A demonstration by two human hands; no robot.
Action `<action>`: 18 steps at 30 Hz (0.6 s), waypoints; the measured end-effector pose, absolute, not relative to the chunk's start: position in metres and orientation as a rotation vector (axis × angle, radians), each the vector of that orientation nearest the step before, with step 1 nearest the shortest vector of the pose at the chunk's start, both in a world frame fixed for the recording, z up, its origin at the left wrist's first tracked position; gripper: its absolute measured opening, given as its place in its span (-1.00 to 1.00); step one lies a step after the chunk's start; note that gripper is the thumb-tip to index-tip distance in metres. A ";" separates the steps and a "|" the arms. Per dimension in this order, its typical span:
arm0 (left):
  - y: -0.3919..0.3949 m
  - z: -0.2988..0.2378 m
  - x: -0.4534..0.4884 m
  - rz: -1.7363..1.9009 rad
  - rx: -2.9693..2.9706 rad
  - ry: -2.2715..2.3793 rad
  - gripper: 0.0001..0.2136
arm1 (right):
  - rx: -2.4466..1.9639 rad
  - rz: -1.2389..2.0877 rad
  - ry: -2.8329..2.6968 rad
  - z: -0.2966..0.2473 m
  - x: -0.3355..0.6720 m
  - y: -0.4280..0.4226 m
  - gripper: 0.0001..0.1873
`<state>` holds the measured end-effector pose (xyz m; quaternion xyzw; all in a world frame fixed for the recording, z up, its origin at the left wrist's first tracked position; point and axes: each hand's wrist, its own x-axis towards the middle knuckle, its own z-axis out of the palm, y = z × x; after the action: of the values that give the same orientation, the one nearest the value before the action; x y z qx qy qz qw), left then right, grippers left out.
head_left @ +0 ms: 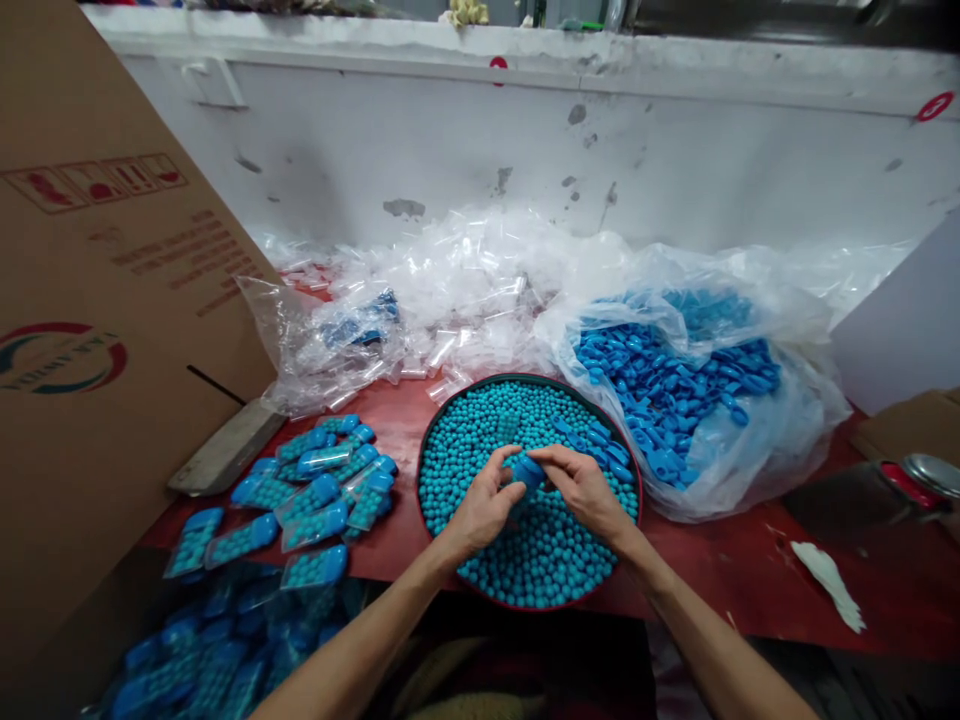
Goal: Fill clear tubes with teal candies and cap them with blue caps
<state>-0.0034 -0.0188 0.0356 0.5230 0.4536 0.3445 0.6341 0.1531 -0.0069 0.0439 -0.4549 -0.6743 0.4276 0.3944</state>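
One hand, left (pixel 481 508): gripping a blue-capped container (pixel 529 472), centre of frame.
Other hand, right (pixel 589 492): closed against the same container's right side.
Round tray (pixel 526 606): beneath both, full of turquoise beads (pixel 540 565), loose blue caps (pixel 611 457) at its upper right.
Filled containers (pixel 319 523): red tabletop (pixel 405 530), left of centre.
Clear bag (pixel 791 430): right of centre, heaped with more caps (pixel 637 370).
Cardboard box (pixel 112 420): left edge.

White wall (pixel 465 130) is marked by grey patches (pixel 405 208); red tabletop (pixel 720 570) is observed before wall, pale ledge (pixel 337 38) along wall's top.
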 end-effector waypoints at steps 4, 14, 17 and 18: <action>-0.018 0.036 -0.001 0.867 1.153 1.025 -0.52 | -1.183 0.862 -2.095 0.046 0.151 -0.023 -0.31; -0.029 0.034 0.009 0.997 1.133 1.065 -0.75 | -1.210 0.563 -2.058 0.026 0.130 -0.038 -0.29; -0.030 0.029 0.010 0.992 1.126 1.116 -0.77 | -1.218 0.523 -2.072 0.022 0.128 -0.039 -0.29; -0.030 0.028 0.010 0.991 1.138 1.131 -0.78 | -1.232 0.523 -2.072 0.019 0.127 -0.040 -0.28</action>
<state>0.0101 -0.0296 0.0283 0.4884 0.4855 0.4254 0.5873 0.1269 -0.0396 0.0193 -0.4712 -0.7927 0.2000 0.3310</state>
